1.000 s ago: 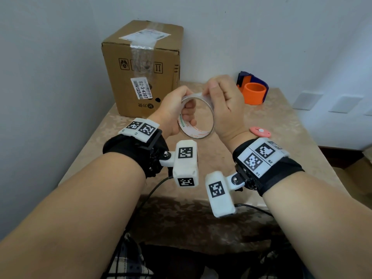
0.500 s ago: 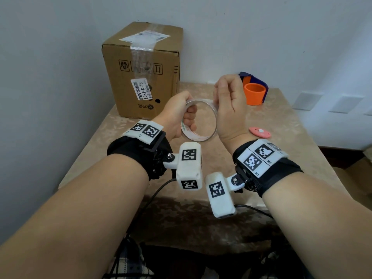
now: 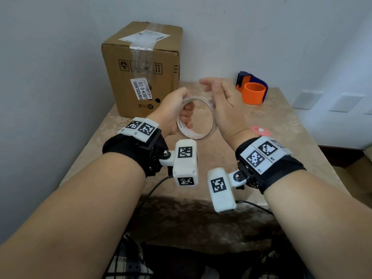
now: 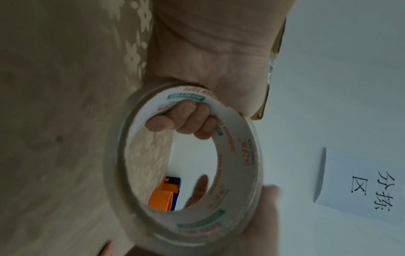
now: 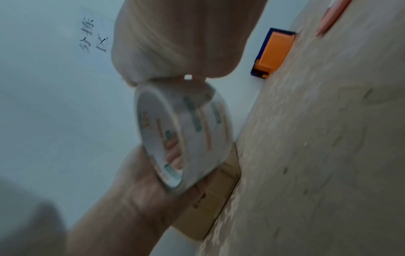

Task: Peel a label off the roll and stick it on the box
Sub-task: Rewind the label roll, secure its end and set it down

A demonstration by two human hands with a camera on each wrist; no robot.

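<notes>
Left hand (image 3: pixel 173 109) grips the roll (image 3: pixel 198 119), right hand (image 3: pixel 223 103) spread, above a beige table (image 3: pixel 281 121) (white walls).

At frame centre, the roll (image 3: pixel 196 119) is white inside with orange and green print. The brown cardboard box (image 3: pixel 141 63) at upper left bears a white barcode label. An orange-and-blue tape dispenser (image 3: pixel 252 90) sits right of centre on the beige floral-patterned tablecloth (image 3: pixel 281 121). Black-and-white square markers cover both black wristbands.
</notes>
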